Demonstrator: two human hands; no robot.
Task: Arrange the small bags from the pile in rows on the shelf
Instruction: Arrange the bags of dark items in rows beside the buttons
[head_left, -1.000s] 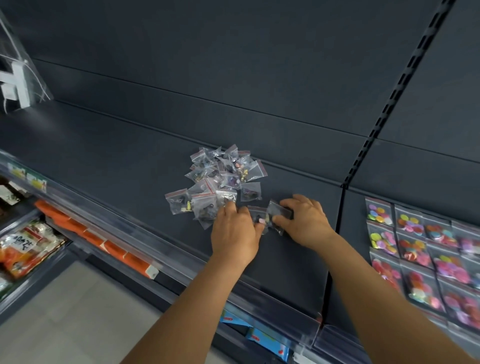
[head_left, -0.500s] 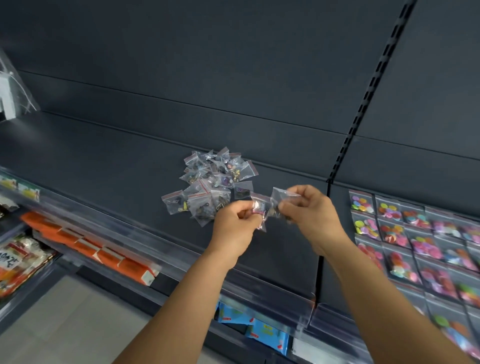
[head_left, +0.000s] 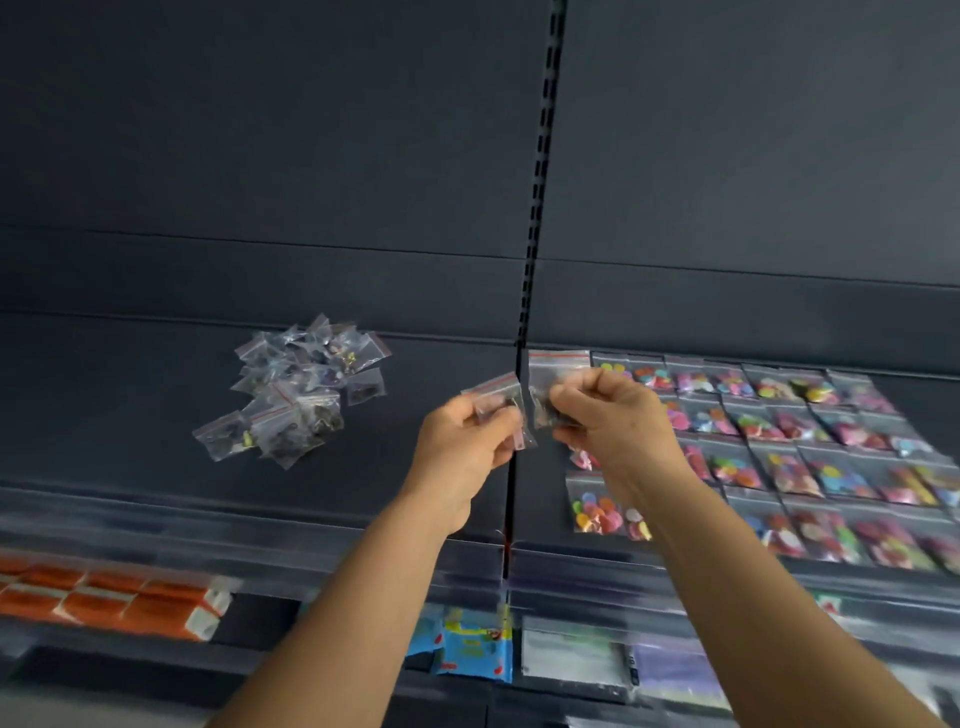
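Hands raised above shelf (head_left: 156, 395): left hand (head_left: 464, 448) grip pinched on small clear bag (head_left: 494, 396), right hand (head_left: 609, 415) grip pinched on second bag (head_left: 551, 375); bag pile (head_left: 298, 388) at 9 o'clock of hands; bagged coloured buttons (head_left: 779, 447) in rows at 3 o'clock

The left hand (head_left: 467, 447) and right hand (head_left: 613, 415) each pinched a small bag above the dark shelf (head_left: 130, 395), the pile (head_left: 296, 389) lying well left, colourful rows (head_left: 810, 447) right.

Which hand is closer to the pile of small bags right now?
Left. The left hand holds a bag just right of the pile; the right hand is farther right, past the shelf seam.
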